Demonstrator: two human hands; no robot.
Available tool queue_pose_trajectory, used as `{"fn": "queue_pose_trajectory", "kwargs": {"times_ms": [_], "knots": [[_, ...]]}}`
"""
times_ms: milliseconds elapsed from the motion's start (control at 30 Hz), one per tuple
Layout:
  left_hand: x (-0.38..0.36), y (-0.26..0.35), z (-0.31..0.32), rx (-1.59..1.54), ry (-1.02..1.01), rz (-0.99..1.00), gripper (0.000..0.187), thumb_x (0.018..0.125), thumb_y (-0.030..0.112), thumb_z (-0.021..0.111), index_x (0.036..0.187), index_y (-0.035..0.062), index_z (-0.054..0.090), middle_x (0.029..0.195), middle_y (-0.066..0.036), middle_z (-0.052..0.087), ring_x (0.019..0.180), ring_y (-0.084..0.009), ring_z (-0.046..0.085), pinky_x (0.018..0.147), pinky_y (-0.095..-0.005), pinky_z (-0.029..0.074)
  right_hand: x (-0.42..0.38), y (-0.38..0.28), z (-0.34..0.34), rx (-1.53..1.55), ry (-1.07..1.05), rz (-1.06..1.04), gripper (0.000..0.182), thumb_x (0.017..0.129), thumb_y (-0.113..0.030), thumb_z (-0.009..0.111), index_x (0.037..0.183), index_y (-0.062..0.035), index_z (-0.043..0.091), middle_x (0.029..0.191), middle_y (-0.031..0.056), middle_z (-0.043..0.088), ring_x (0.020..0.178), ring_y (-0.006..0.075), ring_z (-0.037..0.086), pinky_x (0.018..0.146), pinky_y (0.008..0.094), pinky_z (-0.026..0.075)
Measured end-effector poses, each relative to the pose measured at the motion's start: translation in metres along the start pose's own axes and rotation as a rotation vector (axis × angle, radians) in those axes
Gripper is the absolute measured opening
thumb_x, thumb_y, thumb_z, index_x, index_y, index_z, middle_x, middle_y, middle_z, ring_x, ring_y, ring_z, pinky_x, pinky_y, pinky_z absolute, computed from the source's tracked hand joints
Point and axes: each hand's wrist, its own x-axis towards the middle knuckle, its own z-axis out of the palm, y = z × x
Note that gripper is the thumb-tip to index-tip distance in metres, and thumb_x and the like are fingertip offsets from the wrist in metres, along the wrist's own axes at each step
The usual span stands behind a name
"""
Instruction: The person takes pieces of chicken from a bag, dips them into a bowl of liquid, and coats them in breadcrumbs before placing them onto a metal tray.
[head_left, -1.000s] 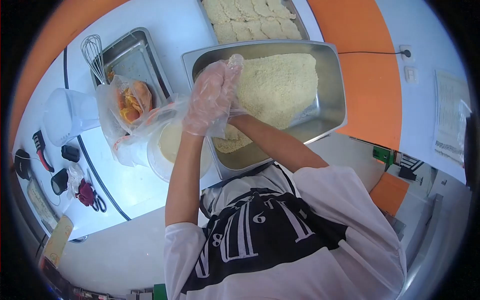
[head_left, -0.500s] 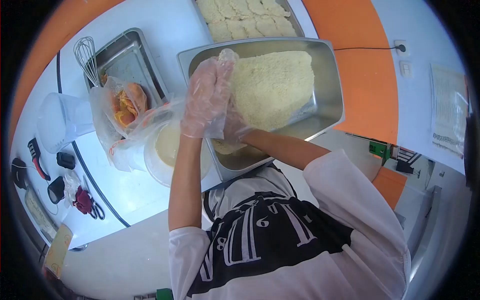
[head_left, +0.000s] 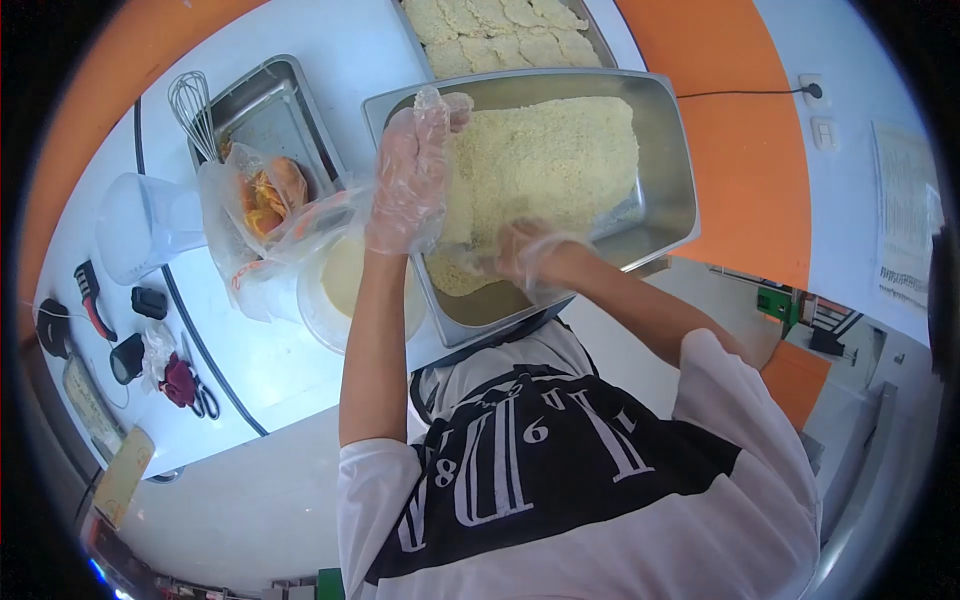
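Observation:
A deep steel pan [head_left: 668,175] holds a heap of pale yellow crumbs [head_left: 545,160]. My left hand [head_left: 410,180], in a clear plastic glove, is raised over the pan's left wall with its fingers stretched out and no item visible in it. Low over the crumbs at the pan's near side is my right hand [head_left: 530,250], also gloved. Motion blurs its fingers, and I cannot make out whether they hold anything. A round tub of pale batter [head_left: 343,275] stands just left of the pan, partly behind my left wrist.
Crumb-coated flat pieces [head_left: 500,35] fill a tray beyond the pan. To the left are an open plastic bag [head_left: 270,205] with orange-coated food, a whisk [head_left: 192,110], a shallow metal tray [head_left: 285,100], a clear jug [head_left: 145,230] and scissors [head_left: 203,400].
My hands, close together half a second ago, have come apart. The right one has moved right over the crumbs; the left has stayed near the pan's left wall. The view has shifted slightly.

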Motion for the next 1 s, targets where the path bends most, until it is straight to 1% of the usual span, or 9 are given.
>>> {"fn": "queue_pose_trajectory", "kwargs": {"times_ms": [133,200,333,400,633,733,800,900,1000], "knots": [[0.002,-0.005,0.002,-0.112,0.011,-0.037,0.063,0.116,0.05,0.044,0.12,-0.005,0.075,0.105,-0.02,0.078,0.1,-0.0315,0.074,0.094,-0.0413,0.055,0.007,-0.025,0.028,0.002,-0.113,-0.054,0.047,0.104,-0.042,0.057,0.106,0.001,0.076,0.125,0.0279,0.074,0.121,0.0431,0.071,0.105,0.0494,0.053],[0.001,-0.005,0.003,-0.127,0.016,-0.042,0.065,0.116,0.052,0.044,0.12,-0.0052,0.075,0.105,-0.019,0.079,0.099,-0.0305,0.075,0.094,-0.0408,0.055,0.049,-0.012,0.08,0.341,0.139,-0.266,0.041,0.102,-0.036,0.059,0.103,0.0011,0.076,0.129,0.0276,0.072,0.125,0.0424,0.068,0.108,0.0495,0.052],[0.001,-0.002,0.002,-0.161,0.023,-0.111,0.071,0.116,0.056,0.04,0.122,-0.0052,0.075,0.105,-0.019,0.079,0.099,-0.0302,0.076,0.094,-0.041,0.055,0.049,-0.018,0.044,0.153,0.069,-0.302,0.049,0.1,-0.037,0.067,0.123,0.0063,0.066,0.119,0.0305,0.072,0.114,0.0419,0.072,0.105,0.0523,0.052],[0.0,-0.005,0.001,-0.147,0.033,-0.111,0.073,0.115,0.058,0.038,0.123,-0.005,0.075,0.106,-0.019,0.08,0.1,-0.0303,0.076,0.094,-0.041,0.055,0.029,-0.027,0.005,0.264,0.264,-0.103,0.037,0.101,-0.026,0.064,0.118,0.0066,0.066,0.106,0.0316,0.072,0.101,0.0481,0.072,0.097,0.0546,0.055],[-0.003,-0.005,0.001,-0.233,0.091,-0.107,0.072,0.115,0.056,0.038,0.124,-0.0044,0.075,0.108,-0.018,0.08,0.103,-0.028,0.076,0.093,-0.041,0.055,0.101,-0.022,-0.015,0.435,0.895,-0.294,0.028,0.096,-0.019,0.064,0.112,0.0038,0.068,0.088,0.0268,0.073,0.093,0.0502,0.072,0.076,0.0517,0.059],[-0.005,-0.004,0.006,-0.273,0.117,-0.132,0.069,0.116,0.053,0.038,0.124,-0.0035,0.075,0.108,-0.018,0.08,0.103,-0.0285,0.076,0.093,-0.0416,0.055,0.135,-0.032,0.005,0.364,0.734,-0.326,0.041,0.099,-0.024,0.063,0.129,0.0022,0.066,0.116,0.0293,0.073,0.119,0.0473,0.069,0.097,0.0537,0.057],[-0.002,-0.005,0.006,-0.29,0.142,-0.155,0.067,0.116,0.052,0.037,0.123,-0.0032,0.075,0.107,-0.018,0.079,0.102,-0.0295,0.075,0.092,-0.0419,0.055,0.136,-0.043,0.024,-0.067,1.28,-0.277,0.061,0.101,-0.032,0.06,0.152,0.0008,0.054,0.155,0.0272,0.056,0.153,0.0452,0.044,0.123,0.0612,0.037],[-0.004,-0.005,0.003,-0.241,0.133,-0.134,0.067,0.116,0.051,0.037,0.123,-0.0035,0.075,0.107,-0.019,0.079,0.101,-0.03,0.075,0.092,-0.042,0.055,0.125,-0.042,0.015,0.077,0.898,-0.261,0.077,0.104,-0.043,0.054,0.165,0.001,0.037,0.176,0.0207,0.03,0.166,0.044,0.015,0.132,0.0665,0.009],[-0.002,0.0,0.004,-0.218,0.126,-0.111,0.067,0.116,0.051,0.037,0.122,-0.0037,0.075,0.106,-0.019,0.079,0.1,-0.0305,0.075,0.091,-0.0421,0.055,0.145,-0.035,0.026,-0.215,0.985,-0.186,0.078,0.104,-0.046,0.053,0.164,0.0017,0.039,0.174,0.0233,0.033,0.165,0.0448,0.021,0.132,0.0657,0.012]]}}
